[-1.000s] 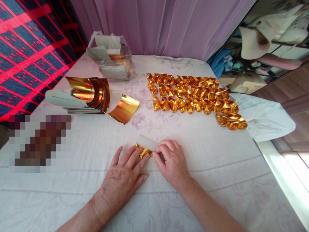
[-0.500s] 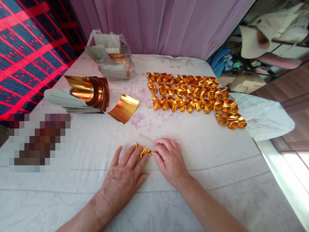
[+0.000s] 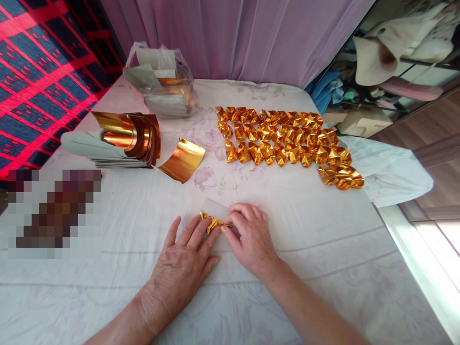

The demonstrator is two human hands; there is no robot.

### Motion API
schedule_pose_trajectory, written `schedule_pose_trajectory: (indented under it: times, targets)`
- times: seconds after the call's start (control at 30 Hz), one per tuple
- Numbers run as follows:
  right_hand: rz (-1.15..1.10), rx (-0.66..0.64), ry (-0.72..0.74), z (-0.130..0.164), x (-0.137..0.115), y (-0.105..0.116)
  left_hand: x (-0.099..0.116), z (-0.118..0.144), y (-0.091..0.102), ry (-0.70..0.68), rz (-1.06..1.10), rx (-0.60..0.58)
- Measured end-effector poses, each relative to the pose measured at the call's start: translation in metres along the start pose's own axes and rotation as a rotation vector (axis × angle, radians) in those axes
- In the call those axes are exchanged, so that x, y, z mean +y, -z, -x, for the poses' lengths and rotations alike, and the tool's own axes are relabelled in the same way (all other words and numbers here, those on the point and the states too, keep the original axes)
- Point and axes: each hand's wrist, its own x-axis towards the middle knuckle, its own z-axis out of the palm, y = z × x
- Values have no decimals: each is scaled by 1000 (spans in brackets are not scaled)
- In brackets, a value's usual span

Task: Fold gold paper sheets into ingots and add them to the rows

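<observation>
Soft light, glare [image 3: 446, 242] at right, pixelated patch [image 3: 59, 211] left, stretched edges

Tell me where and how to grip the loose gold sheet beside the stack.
I'd pinch the gold sheet by its right edge, coming from the right: it is thin, and that edge faces away from the stack close by its left corner.

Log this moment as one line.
left hand: on partly folded gold paper | right hand: pinching its right end | loose gold sheet: beyond left hand | folded gold pieces: in rows beyond right hand
</observation>
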Motion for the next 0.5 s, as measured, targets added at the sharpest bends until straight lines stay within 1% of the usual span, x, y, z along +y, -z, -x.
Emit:
schedule_pose_trajectory:
  times: [0.23, 0.5]
  targets:
    - [-104, -8, -37, -2, 3, 2, -3, -1, 2, -65, -51, -10]
    - [-151, -10, -27, -3, 9, 1, -1, -2, 3, -29, -28, -18]
